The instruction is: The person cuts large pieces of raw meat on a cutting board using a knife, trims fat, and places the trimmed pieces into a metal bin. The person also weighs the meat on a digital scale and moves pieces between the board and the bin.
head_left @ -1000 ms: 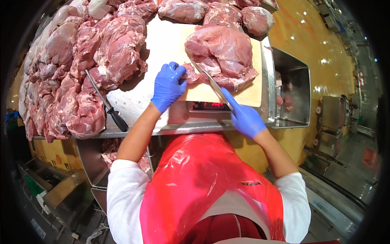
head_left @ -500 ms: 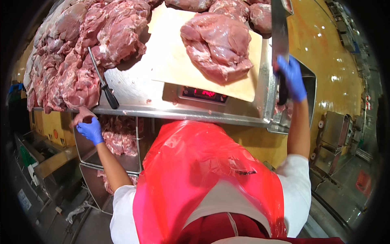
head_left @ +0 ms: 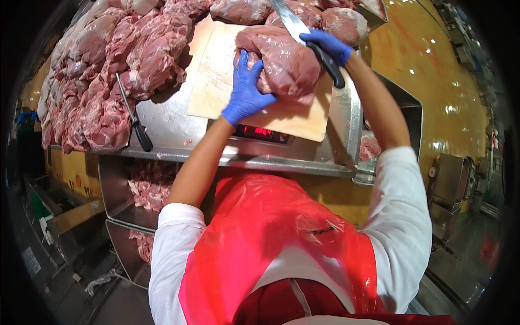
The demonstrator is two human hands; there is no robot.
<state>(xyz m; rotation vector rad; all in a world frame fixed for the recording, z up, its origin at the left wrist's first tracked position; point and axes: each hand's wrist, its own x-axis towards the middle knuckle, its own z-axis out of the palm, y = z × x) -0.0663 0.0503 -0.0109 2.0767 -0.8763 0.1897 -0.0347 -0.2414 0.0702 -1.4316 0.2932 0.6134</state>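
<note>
- Meat [head_left: 284, 57]: on the board [head_left: 208, 95], toward its far side; the flat surface presumably gives it a firm, clean rest.
- Left hand [head_left: 246, 89]: fingers apart, laid on the meat's near left side, not closed round it; probably steadying it.
- Right hand [head_left: 329, 46]: clamped on the knife [head_left: 326, 64] at the front of the handle, whose butt sticks out to the near right. The blade points far and left, apparently to keep the edge off the left hand.
- Scale [head_left: 265, 133]: its lit display shows beyond the board's near edge, likely so it can be read.
- Rod [head_left: 125, 100]: handle toward the near side, seemingly for easy reach, tip against the pile [head_left: 105, 65] at left.
- Bins [head_left: 114, 181] [head_left: 413, 116]: low at left and right, perhaps to catch pieces.
</note>
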